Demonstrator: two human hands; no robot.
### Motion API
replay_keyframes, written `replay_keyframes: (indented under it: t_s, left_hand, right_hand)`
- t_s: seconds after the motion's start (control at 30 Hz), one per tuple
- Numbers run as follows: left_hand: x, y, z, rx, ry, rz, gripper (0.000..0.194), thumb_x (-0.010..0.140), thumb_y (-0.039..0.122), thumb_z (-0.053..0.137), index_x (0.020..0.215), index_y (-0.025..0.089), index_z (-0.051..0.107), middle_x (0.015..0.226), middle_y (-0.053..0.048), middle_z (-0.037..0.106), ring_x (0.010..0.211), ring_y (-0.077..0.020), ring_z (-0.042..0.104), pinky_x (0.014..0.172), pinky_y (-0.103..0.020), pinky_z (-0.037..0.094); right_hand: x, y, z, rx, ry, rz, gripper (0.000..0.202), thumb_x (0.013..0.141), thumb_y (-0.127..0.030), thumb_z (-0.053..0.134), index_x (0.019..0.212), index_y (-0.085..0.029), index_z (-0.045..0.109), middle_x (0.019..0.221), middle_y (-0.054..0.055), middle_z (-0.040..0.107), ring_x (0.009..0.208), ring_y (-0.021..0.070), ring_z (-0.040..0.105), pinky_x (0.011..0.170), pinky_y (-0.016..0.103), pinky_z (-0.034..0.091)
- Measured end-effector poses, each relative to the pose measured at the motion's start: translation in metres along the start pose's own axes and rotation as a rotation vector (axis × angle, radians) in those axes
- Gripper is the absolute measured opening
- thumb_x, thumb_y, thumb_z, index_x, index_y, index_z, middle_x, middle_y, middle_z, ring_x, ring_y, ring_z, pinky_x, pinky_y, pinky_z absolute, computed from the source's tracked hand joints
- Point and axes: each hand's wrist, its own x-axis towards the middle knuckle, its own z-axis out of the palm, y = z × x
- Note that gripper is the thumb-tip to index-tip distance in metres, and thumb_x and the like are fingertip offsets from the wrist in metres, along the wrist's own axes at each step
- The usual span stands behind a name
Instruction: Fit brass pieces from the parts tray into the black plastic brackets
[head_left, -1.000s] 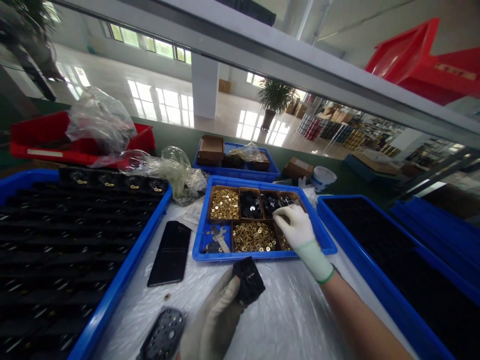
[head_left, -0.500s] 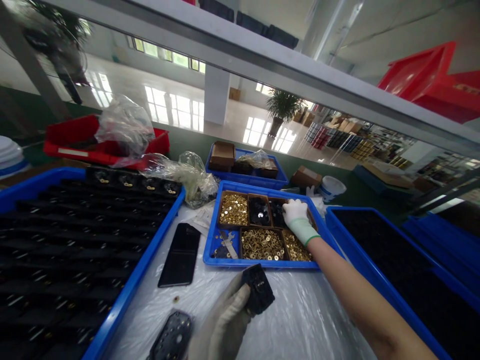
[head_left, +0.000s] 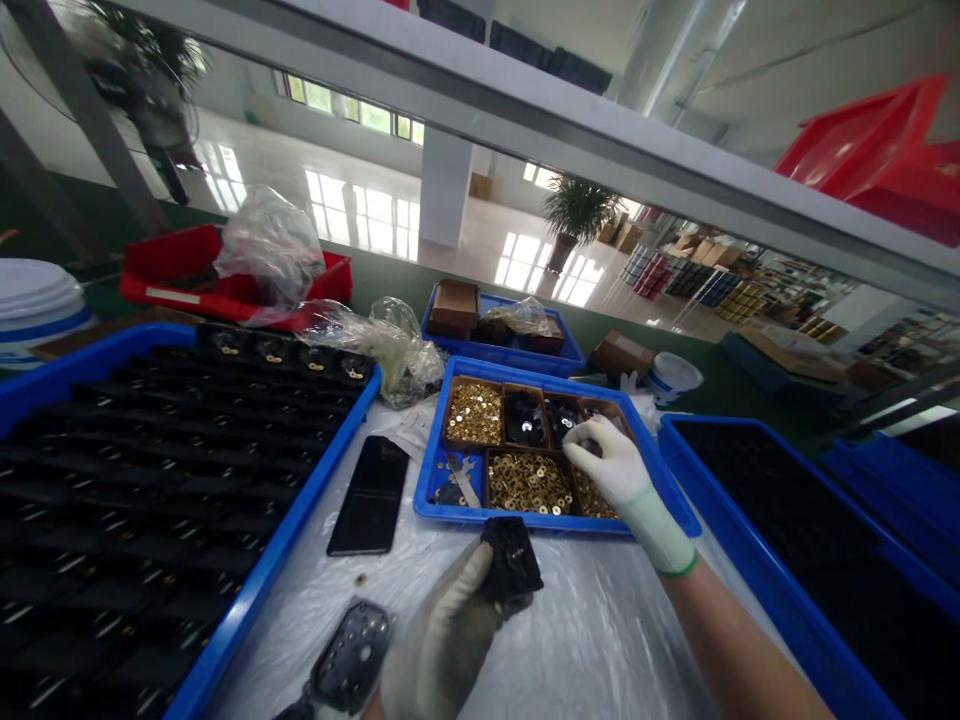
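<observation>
Left hand: gloved left hand (head_left: pixel 450 630) low in the middle of the view, its fingers (head_left: pixel 480 575) closed around a small black part (head_left: pixel 512 563), held just above the table (head_left: pixel 585 640)
Black part: upright in that grip, near the front wall of the parts tray (head_left: pixel 427 495), not touching it
Right hand: gloved right hand (head_left: pixel 611 465) reaches into the parts tray, fingers bent and pinched together over the far right compartment; what they pinch, if anything, is too small to tell
Parts tray: blue, split into brown compartments; brass pieces (head_left: pixel 474 413) at the far left and near middle, dark pieces (head_left: pixel 525 420) between
Metal plate: a dark perforated plate (head_left: pixel 351 645) lies on the table just left of the left hand
Phone: a black phone (head_left: pixel 371 494) lies flat between the parts tray and the large blue bin (head_left: pixel 247 590) of black parts on the left
Right bin: another blue bin (head_left: pixel 750 560) stands beside the right forearm
</observation>
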Motion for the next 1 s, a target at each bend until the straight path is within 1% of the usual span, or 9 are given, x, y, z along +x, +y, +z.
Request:
replay_keyframes:
  t_s: [0.13, 0.27, 0.33, 0.47, 0.6, 0.7, 0.8, 0.93, 1.0]
  left_hand:
    - [-0.002, 0.004, 0.013, -0.001, 0.019, 0.005, 0.047, 0.089, 0.052, 0.094, 0.126, 0.024, 0.087, 0.139, -0.009, 0.084, 0.114, -0.0266, 0.075, 0.091, -0.036, 0.063]
    - [-0.001, 0.005, 0.016, -0.056, -0.094, 0.018, 0.033, 0.091, 0.048, 0.093, 0.116, 0.026, 0.090, 0.124, -0.005, 0.089, 0.108, -0.0233, 0.077, 0.099, -0.034, 0.061]
    - [-0.001, 0.006, 0.017, -0.042, -0.132, 0.019, 0.033, 0.092, 0.049, 0.093, 0.115, 0.025, 0.090, 0.121, -0.005, 0.090, 0.111, -0.0248, 0.078, 0.108, -0.037, 0.059]
    - [-0.001, 0.008, 0.019, 0.021, -0.131, 0.009, 0.040, 0.094, 0.054, 0.089, 0.120, 0.023, 0.089, 0.119, -0.008, 0.089, 0.127, -0.0329, 0.075, 0.128, -0.051, 0.048]
    - [-0.001, 0.008, 0.021, 0.037, -0.148, 0.020, 0.043, 0.094, 0.054, 0.089, 0.122, 0.022, 0.088, 0.122, -0.010, 0.088, 0.143, -0.0379, 0.067, 0.135, -0.057, 0.040]
    - [-0.001, 0.007, 0.020, 0.062, -0.148, 0.036, 0.043, 0.093, 0.054, 0.090, 0.122, 0.023, 0.089, 0.121, -0.010, 0.088, 0.146, -0.0388, 0.065, 0.136, -0.059, 0.039]
    - [-0.001, 0.006, 0.016, 0.086, -0.164, 0.064, 0.036, 0.098, 0.052, 0.084, 0.121, 0.024, 0.088, 0.129, -0.009, 0.087, 0.152, -0.0377, 0.060, 0.138, -0.057, 0.036]
    - [0.000, 0.004, 0.001, 0.132, -0.220, 0.098, 0.034, 0.109, 0.044, 0.071, 0.135, 0.026, 0.084, 0.144, -0.008, 0.082, 0.159, -0.0334, 0.054, 0.139, -0.051, 0.036]
    - [0.002, 0.001, -0.007, 0.119, -0.212, 0.095, 0.036, 0.111, 0.041, 0.067, 0.140, 0.026, 0.081, 0.147, -0.008, 0.081, 0.157, -0.0331, 0.057, 0.136, -0.050, 0.039]
  right_hand:
    - [-0.054, -0.039, -0.006, 0.259, -0.018, -0.260, 0.015, 0.096, -0.016, 0.067, 0.086, -0.025, 0.074, 0.094, 0.003, 0.070, 0.094, 0.0236, 0.069, 0.086, 0.039, 0.053]
    - [-0.081, -0.066, -0.002, 0.295, -0.026, -0.377, 0.019, 0.092, -0.006, 0.070, 0.088, -0.024, 0.074, 0.092, 0.002, 0.069, 0.095, 0.0239, 0.064, 0.083, 0.039, 0.043]
    - [-0.086, -0.071, 0.002, 0.276, -0.021, -0.405, 0.020, 0.091, -0.003, 0.072, 0.088, -0.023, 0.073, 0.093, 0.003, 0.069, 0.095, 0.0239, 0.062, 0.083, 0.039, 0.039]
    - [-0.089, -0.074, 0.010, 0.246, 0.006, -0.452, 0.018, 0.092, -0.004, 0.071, 0.090, -0.022, 0.071, 0.094, 0.003, 0.066, 0.097, 0.0246, 0.060, 0.083, 0.040, 0.034]
    - [-0.091, -0.076, 0.013, 0.252, 0.019, -0.478, 0.017, 0.095, -0.005, 0.068, 0.093, -0.022, 0.070, 0.094, 0.002, 0.063, 0.096, 0.0240, 0.057, 0.084, 0.041, 0.032]
    - [-0.092, -0.076, 0.014, 0.245, 0.009, -0.484, 0.017, 0.096, -0.006, 0.067, 0.093, -0.022, 0.069, 0.094, 0.003, 0.062, 0.096, 0.0244, 0.056, 0.084, 0.040, 0.031]
    - [-0.092, -0.076, 0.016, 0.228, 0.003, -0.491, 0.017, 0.095, -0.006, 0.066, 0.093, -0.022, 0.069, 0.095, 0.003, 0.062, 0.096, 0.0247, 0.055, 0.083, 0.040, 0.031]
    - [-0.096, -0.075, 0.021, 0.239, -0.010, -0.515, 0.017, 0.095, -0.005, 0.065, 0.093, -0.022, 0.069, 0.096, 0.003, 0.063, 0.096, 0.0248, 0.056, 0.084, 0.040, 0.033]
    - [-0.095, -0.072, 0.021, 0.244, -0.033, -0.519, 0.016, 0.096, -0.007, 0.066, 0.094, -0.021, 0.071, 0.096, 0.004, 0.065, 0.097, 0.0252, 0.058, 0.084, 0.040, 0.035]
